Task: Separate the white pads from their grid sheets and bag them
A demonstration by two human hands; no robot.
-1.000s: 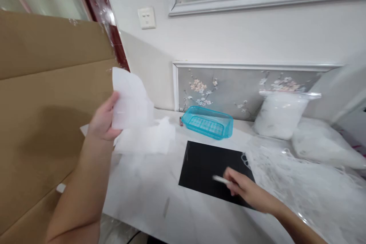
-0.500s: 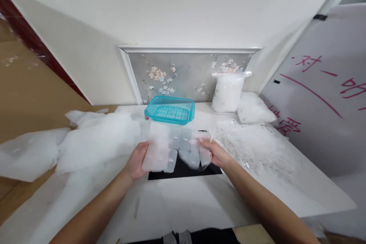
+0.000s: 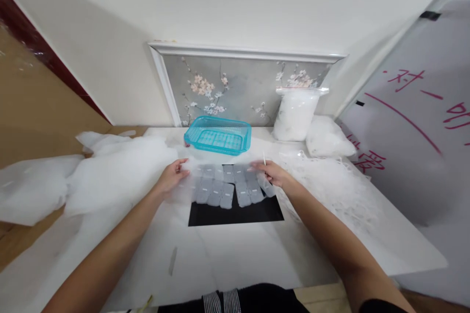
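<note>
Several translucent, frosted plastic pieces with rounded corners and small white marks (image 3: 215, 190) are fanned out over a black mat (image 3: 235, 215). My left hand (image 3: 173, 177) is closed at the left end of the row, its thumb and fingers pinching a blurred translucent piece. At the right end, my right hand (image 3: 274, 173) is closed on the edge of another frosted piece. A thin white stick (image 3: 264, 158) stands up from its fingers. Motion blurs the outer pieces, so their exact edges cannot be told.
Behind the mat stands a turquoise plastic basket (image 3: 220, 149). White foam-like sheets (image 3: 125, 171) are heaped on the left. To the right lies a pile of white strips (image 3: 330, 190), with a filled zip bag (image 3: 296, 115) and another white bag (image 3: 326, 138) by the wall.
My hands have moved slightly apart and away from me, and the frosted pieces are now spread into a wider row. More of the black mat's near part shows.
</note>
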